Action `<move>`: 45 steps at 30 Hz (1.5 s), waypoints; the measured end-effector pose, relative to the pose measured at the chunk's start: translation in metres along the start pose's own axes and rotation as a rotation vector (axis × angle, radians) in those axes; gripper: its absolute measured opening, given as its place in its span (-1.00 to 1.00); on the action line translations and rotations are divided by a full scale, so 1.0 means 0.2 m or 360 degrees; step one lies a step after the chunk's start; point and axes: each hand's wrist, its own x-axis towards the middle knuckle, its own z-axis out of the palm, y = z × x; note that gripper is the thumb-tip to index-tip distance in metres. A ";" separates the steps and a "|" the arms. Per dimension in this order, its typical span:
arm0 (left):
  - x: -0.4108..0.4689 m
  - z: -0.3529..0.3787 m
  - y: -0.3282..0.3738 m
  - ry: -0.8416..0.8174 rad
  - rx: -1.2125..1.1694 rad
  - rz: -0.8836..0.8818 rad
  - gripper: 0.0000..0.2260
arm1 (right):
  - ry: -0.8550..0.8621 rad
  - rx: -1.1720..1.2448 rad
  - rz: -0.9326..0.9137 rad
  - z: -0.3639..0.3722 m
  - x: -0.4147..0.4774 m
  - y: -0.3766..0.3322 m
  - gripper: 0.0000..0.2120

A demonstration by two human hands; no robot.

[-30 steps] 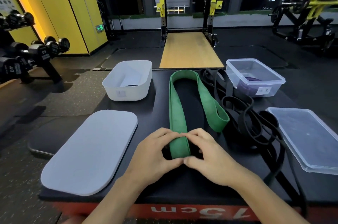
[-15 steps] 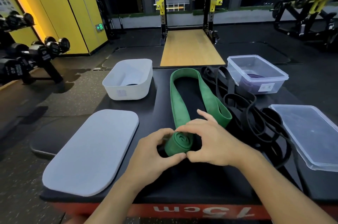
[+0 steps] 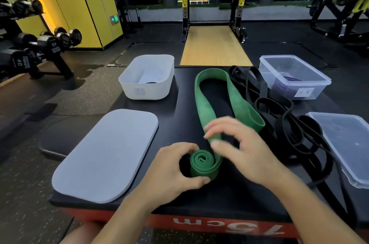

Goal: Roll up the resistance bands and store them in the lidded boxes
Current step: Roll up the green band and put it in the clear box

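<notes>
A green resistance band point(image 3: 205, 104) lies in a long loop on the black box top, its near end coiled into a small roll point(image 3: 201, 164). My left hand point(image 3: 173, 170) grips the roll between thumb and curled fingers. My right hand point(image 3: 241, 150) hovers over the strip just beyond the roll, fingers spread and blurred; whether it touches the band is unclear. A tangle of black bands point(image 3: 283, 122) lies to the right. A white box point(image 3: 147, 78) stands at the back left, its grey lid point(image 3: 107, 154) nearer. A clear box point(image 3: 293, 76) holds a purple band point(image 3: 289, 80).
A clear lid point(image 3: 345, 144) lies at the right edge of the box top. The red front edge point(image 3: 219, 225) marked 75cm is close to me. A dumbbell rack point(image 3: 40, 44) stands on the left, a squat rack point(image 3: 213, 4) behind.
The roll has grown and turned on its side, showing its spiral. My right hand has let go of the roll and lifted toward the loose strip. My left hand keeps hold.
</notes>
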 end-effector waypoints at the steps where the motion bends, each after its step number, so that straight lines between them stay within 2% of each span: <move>1: 0.00 0.00 0.00 -0.0006 0.0007 -0.0006 -0.59 | 0.0234 0.0314 0.0107 0.02 0.02 -0.03 -0.75; 2: 0.01 0.00 0.00 -0.0013 0.0006 -0.0016 -0.58 | 0.0358 0.0654 0.0239 0.04 0.04 -0.08 -0.70; 3: 0.01 0.00 0.00 -0.0019 0.0002 -0.0020 -0.58 | 0.0347 0.0903 0.0375 0.05 0.07 -0.12 -0.67; 4: 0.01 -0.01 0.00 -0.0023 -0.0003 -0.0014 -0.60 | 0.0210 0.0995 0.0472 0.07 0.08 -0.17 -0.65; 5: 0.01 -0.01 0.01 -0.0026 -0.0018 0.0007 -0.63 | 0.0000 0.0878 0.0520 0.08 0.09 -0.20 -0.65; 7: 0.00 -0.02 0.03 -0.0047 -0.0075 0.0042 -0.67 | -0.0362 0.0319 0.0472 0.11 0.08 -0.22 -0.72; 9: 0.01 -0.02 0.04 -0.0087 -0.0124 0.0057 -0.72 | -0.0452 -0.0257 0.0283 0.11 0.06 -0.21 -0.87; 10: 0.01 -0.02 0.04 -0.0090 -0.0118 0.0062 -0.75 | -0.0495 -0.0412 0.0179 0.13 0.05 -0.20 -0.95; 15: 0.01 -0.02 0.02 -0.0072 -0.0082 0.0078 -0.79 | -0.0596 -0.0660 0.0016 0.19 0.05 -0.18 -0.89; 19: 0.01 -0.02 0.04 -0.0102 -0.0062 0.0133 -0.77 | -0.0545 -0.0259 0.0110 0.12 0.03 -0.12 -0.83; 22: 0.02 -0.01 0.03 -0.0086 -0.0033 0.0123 -0.74 | -0.0574 -0.0075 0.0079 0.07 0.00 -0.09 -0.66; 24: 0.02 0.00 0.02 -0.0075 0.0013 0.0098 -0.68 | -0.0411 0.0154 0.0125 0.05 -0.03 -0.08 -0.55; 25: 0.02 0.00 0.02 -0.0060 0.0036 0.0093 -0.68 | -0.0244 0.0152 0.0113 0.04 -0.05 -0.06 -0.54; 27: 0.02 0.00 0.02 -0.0034 0.0072 0.0091 -0.68 | 0.0055 -0.0147 0.0017 0.03 -0.09 -0.03 -0.57; 29: 0.02 0.00 0.02 -0.0030 0.0080 0.0086 -0.67 | 0.0201 -0.0371 0.0057 0.03 -0.15 0.00 -0.63; 31: 0.01 0.00 0.02 -0.0039 0.0073 0.0070 -0.67 | 0.0277 -0.0308 0.0298 0.04 -0.18 0.00 -0.71; 33: 0.01 -0.01 0.01 -0.0046 0.0073 0.0048 -0.65 | 0.0215 -0.0236 0.0442 0.08 -0.20 0.01 -0.75; 37: 0.01 -0.01 0.00 -0.0050 0.0095 0.0045 -0.62 | 0.0260 -0.0192 0.0435 0.12 -0.24 0.01 -0.79; 40: 0.01 0.00 -0.01 -0.0043 0.0106 0.0047 -0.62 | 0.0350 -0.0072 0.0441 0.12 -0.25 0.01 -0.89; 45: 0.00 0.00 0.00 -0.0065 0.0120 0.0044 -0.64 | 0.0332 0.0367 0.0941 0.10 -0.16 0.05 -0.87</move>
